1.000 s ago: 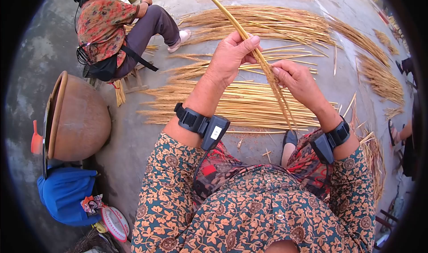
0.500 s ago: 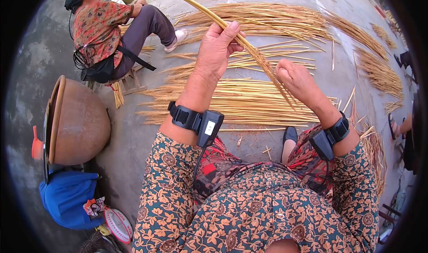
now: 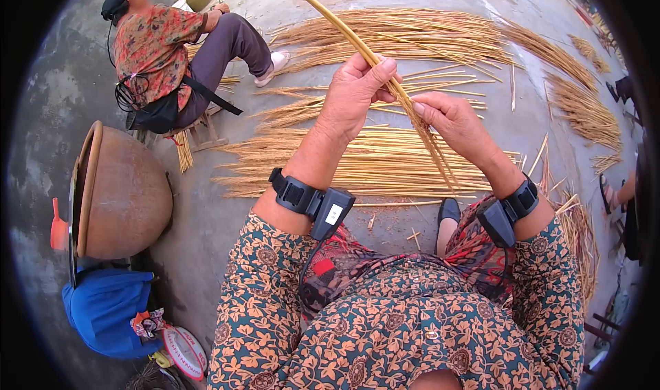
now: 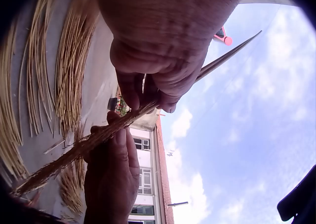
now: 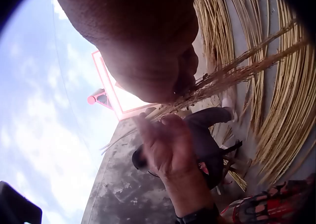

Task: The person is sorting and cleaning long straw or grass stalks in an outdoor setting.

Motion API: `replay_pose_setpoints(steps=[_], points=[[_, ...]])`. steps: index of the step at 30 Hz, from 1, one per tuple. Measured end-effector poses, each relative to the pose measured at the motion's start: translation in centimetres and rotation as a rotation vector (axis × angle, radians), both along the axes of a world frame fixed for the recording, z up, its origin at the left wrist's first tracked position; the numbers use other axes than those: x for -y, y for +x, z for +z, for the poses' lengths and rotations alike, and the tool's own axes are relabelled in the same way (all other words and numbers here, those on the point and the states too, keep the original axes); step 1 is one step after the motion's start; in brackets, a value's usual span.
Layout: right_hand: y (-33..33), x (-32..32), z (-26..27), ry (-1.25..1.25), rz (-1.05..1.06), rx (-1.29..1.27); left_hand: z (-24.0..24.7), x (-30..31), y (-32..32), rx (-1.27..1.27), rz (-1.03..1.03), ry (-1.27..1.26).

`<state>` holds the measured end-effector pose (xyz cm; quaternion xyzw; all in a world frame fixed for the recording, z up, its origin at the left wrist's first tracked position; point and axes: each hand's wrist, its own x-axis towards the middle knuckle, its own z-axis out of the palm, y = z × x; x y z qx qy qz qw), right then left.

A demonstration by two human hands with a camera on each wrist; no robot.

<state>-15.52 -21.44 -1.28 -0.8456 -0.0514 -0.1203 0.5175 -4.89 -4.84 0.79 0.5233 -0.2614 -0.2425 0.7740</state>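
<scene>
My left hand (image 3: 350, 98) grips a few long yellow broomcorn stalks (image 3: 337, 25) just above their bristly head, thumb on top. The stalks slant from the upper left down toward my right knee, held up over the ground. With thumb and fingers, my right hand (image 3: 455, 127) pinches the brown seed head (image 3: 427, 141) close below the left hand. In the left wrist view, the right hand's thumb (image 4: 120, 137) lies along the head and its fingers curl behind it. The right wrist view shows the head's loose tips (image 5: 266, 56) fanning out past the right hand.
Rows of broomcorn (image 3: 371, 157) lie on the concrete before me, with more bundles (image 3: 584, 115) at the right. A seated person (image 3: 161, 53) is at the upper left. A large clay pot (image 3: 130, 190), a red dipper (image 3: 58, 226) and a blue cloth (image 3: 110, 314) are on my left.
The left hand shifted up and left with the stalks, then came back. My right hand, which was curled farther down beside the head, now pinches it nearer the left hand.
</scene>
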Motion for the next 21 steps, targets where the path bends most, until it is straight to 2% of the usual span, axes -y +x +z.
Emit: replay_pose_setpoints(steps=[2,6,10,13,18,21], points=[[0.0,0.1,-0.1,-0.142,-0.018,0.082,0.0,0.0,0.0,0.017,-0.004,0.008],[-0.5,-0.3,1.2,-0.154,-0.043,0.008,-0.1,0.3,-0.1,0.037,-0.003,-0.003],[-0.4,-0.5,0.8,-0.451,-0.121,0.265,-0.3,0.3,0.3,-0.026,0.039,-0.015],[-0.3,-0.3,0.5,-0.582,-0.136,0.329,-0.5,0.2,0.6,-0.013,0.042,-0.021],[-0.4,-0.4,0.6,-0.45,-0.184,0.304,-0.6,0.5,0.5,-0.053,0.066,-0.037],[-0.6,-0.5,0.8,-0.226,-0.178,0.133,-0.8,0.4,0.7,-0.094,0.053,-0.071]])
